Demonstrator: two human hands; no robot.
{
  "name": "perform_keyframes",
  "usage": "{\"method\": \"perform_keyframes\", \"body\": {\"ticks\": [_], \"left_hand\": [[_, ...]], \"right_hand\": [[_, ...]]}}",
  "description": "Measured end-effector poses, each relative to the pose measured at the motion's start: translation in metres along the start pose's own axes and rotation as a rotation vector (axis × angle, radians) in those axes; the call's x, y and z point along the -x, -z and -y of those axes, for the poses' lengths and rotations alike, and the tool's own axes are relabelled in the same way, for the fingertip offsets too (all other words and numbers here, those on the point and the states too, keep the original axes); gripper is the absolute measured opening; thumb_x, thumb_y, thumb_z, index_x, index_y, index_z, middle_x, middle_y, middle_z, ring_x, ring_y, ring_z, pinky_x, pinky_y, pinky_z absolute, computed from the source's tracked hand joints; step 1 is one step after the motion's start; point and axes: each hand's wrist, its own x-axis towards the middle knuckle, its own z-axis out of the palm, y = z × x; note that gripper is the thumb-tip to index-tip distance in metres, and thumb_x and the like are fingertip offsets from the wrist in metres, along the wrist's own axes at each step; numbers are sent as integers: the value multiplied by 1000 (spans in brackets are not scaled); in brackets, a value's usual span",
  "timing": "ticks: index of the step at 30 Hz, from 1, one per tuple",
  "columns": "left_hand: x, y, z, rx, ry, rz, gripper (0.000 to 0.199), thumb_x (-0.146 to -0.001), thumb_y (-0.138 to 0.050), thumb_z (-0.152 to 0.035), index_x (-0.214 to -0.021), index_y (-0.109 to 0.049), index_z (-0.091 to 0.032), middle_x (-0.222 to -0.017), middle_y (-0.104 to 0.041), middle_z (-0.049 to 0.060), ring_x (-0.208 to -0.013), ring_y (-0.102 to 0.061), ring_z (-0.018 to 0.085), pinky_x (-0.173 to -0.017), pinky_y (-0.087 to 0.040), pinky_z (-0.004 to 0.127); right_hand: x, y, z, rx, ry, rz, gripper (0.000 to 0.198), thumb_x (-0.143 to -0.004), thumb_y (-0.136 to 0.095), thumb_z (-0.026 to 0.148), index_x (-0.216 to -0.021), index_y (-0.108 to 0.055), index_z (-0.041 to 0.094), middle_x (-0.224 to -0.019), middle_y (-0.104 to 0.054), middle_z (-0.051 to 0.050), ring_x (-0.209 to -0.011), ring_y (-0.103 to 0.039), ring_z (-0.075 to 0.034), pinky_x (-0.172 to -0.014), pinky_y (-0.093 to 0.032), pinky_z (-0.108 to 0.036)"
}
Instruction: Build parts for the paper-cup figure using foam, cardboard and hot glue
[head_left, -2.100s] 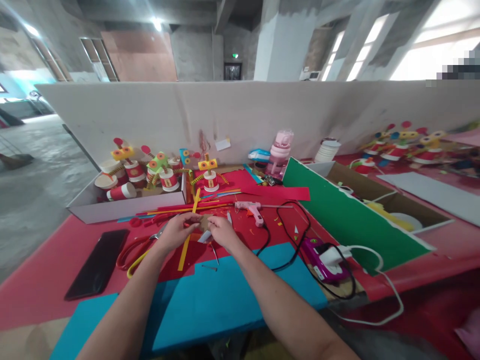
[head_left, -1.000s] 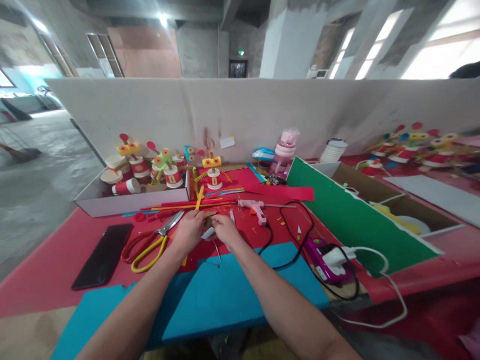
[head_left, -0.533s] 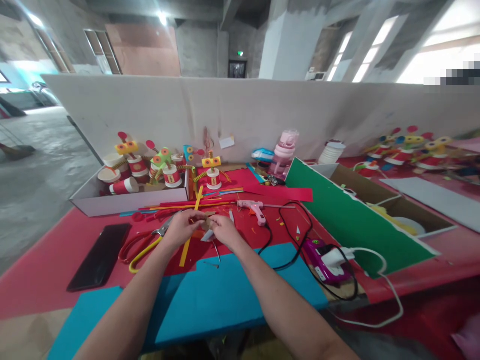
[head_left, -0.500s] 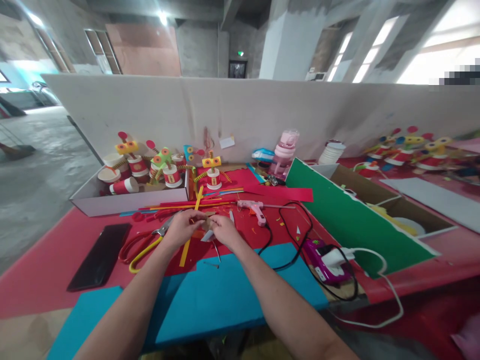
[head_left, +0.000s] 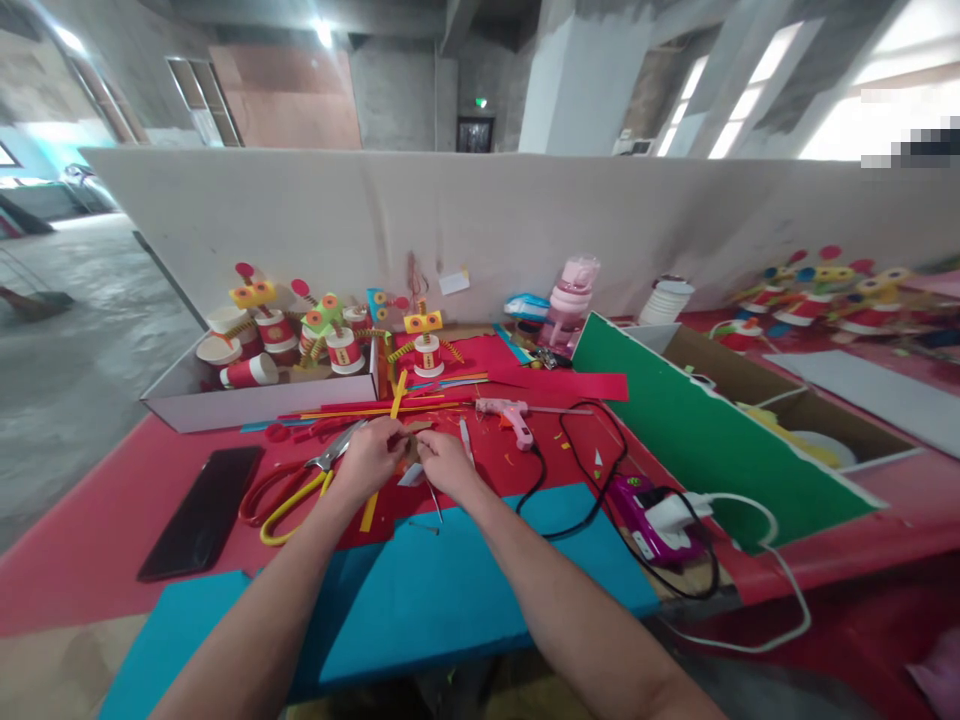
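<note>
My left hand (head_left: 375, 456) and my right hand (head_left: 447, 464) are close together over the middle of the red table, fingers curled and pinching. Between the fingertips is a small brown piece (head_left: 411, 448), mostly hidden, that looks like card. A yellow strip (head_left: 400, 394) runs beneath my left hand, its lower end showing below. To the left lie large scissors (head_left: 289, 505) with red and yellow handles. A white scrap (head_left: 411, 475) and a thin metal tool (head_left: 435, 502) lie just under my right hand, and a pale blade-like piece (head_left: 466, 440) is beside it.
A pink glue gun (head_left: 513, 418) lies to the right, its black cord trailing toward a purple power strip (head_left: 656, 525). A black phone-like slab (head_left: 201, 512) lies at left. Paper-cup figures (head_left: 345, 350) fill a white box (head_left: 262, 408). A green-sided box (head_left: 697, 440) stands right; blue board (head_left: 420, 620) lies in front.
My left hand has shifted slightly right and its fingers are more curled, covering more of the yellow strip. My right hand stays almost in place, fingers still pinched.
</note>
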Motion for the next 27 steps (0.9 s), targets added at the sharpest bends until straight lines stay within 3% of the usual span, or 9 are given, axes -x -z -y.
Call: {"method": "perform_keyframes", "body": {"ticks": [4,6,10,12,16,19,22,24,27], "left_hand": [[1,-8,-5,-117,-147,-48,18,-85,-46,-15,-76,-62,-17,-76,-60,7,-74,-55,19,-67,-43,29],[0,-7,-6,-65,-155,-74,19,-88,-45,-20,-80,-63,-17,-79,-60,7,-79,-55,19,-71,-44,30],[-3,5,-3,335,121,-208,23,-86,-54,-36,-99,-61,-19,-85,-63,4,-75,-59,15,-70,-48,27],[-4,11,-2,542,293,-223,28,-85,-54,-44,-91,-60,-17,-75,-62,1,-64,-57,12,-60,-47,23],[-2,14,-14,817,515,42,40,-81,-53,-56,-73,-52,-17,-52,-55,-3,-43,-51,10,-39,-37,19],[2,12,-28,998,641,320,45,-80,-49,-64,-82,-50,-19,-52,-60,-1,-40,-54,13,-34,-33,19],[4,10,-33,1074,661,436,46,-78,-53,-63,-91,-51,-19,-58,-64,1,-43,-57,14,-36,-37,20],[3,9,-28,1031,617,341,43,-78,-55,-60,-91,-52,-19,-63,-63,0,-49,-59,13,-40,-40,20],[-1,8,-14,780,463,58,35,-78,-60,-50,-91,-56,-18,-68,-62,-1,-58,-59,12,-50,-45,21]], "right_hand": [[-1,-1,0,-123,-3,2,17,-80,-45,15,-76,-61,20,-65,-61,0,-52,-61,-15,-49,-51,-27],[-3,-1,-1,-218,16,-3,15,-80,-45,16,-75,-59,21,-64,-60,1,-54,-61,-16,-51,-53,-28],[-6,1,2,-425,89,-42,19,-85,-43,26,-94,-59,22,-75,-64,0,-64,-64,-17,-60,-55,-31],[-6,2,3,-397,163,-130,22,-86,-44,29,-100,-59,22,-85,-66,-2,-74,-65,-18,-69,-55,-31],[-2,7,7,-222,274,-305,27,-89,-42,32,-109,-58,23,-102,-67,-5,-94,-62,-19,-83,-49,-31],[4,10,12,-56,318,-387,30,-92,-37,32,-114,-55,22,-106,-66,-8,-96,-61,-20,-84,-47,-30],[6,11,14,75,314,-443,31,-92,-36,32,-114,-54,21,-104,-66,-9,-93,-60,-21,-81,-46,-30],[4,11,12,58,281,-408,27,-91,-38,33,-106,-56,20,-94,-66,-8,-84,-61,-20,-74,-47,-28],[-2,10,7,-61,222,-272,21,-87,-42,35,-89,-56,20,-78,-64,-3,-72,-60,-17,-64,-47,-25]]}}
